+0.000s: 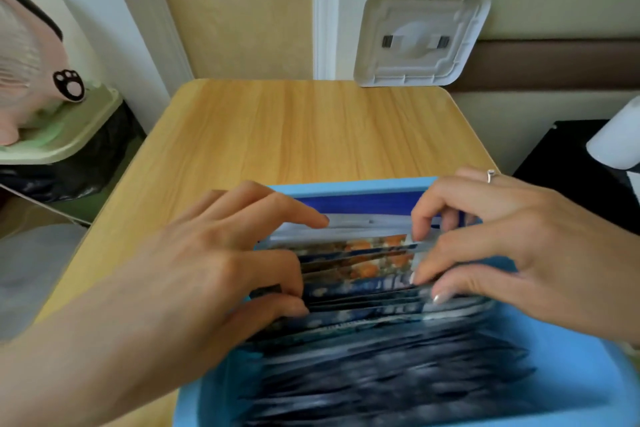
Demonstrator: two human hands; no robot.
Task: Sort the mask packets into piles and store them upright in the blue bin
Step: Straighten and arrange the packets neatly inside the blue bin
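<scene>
Squaring mask packets (363,274) upright in blue bin (561,374), edges pinched by left hand (221,260) and right hand (502,236); press evenly.

Looked like a lived-in room of a home rather than a workplace; had a small wood-grain table (294,135) pushed up to a beige wall (235,3) with white door trim (325,10); kept a pale green waste bin (69,135) lined with a black bag (100,149) just beside the table on the left, topped by a pink fan-like thing (20,62) bearing a paw-print sticker (69,85); held a white plastic lid (420,38) propped against the wall at the table's far edge; showed a brown band (554,62) along the wall at right.
</scene>
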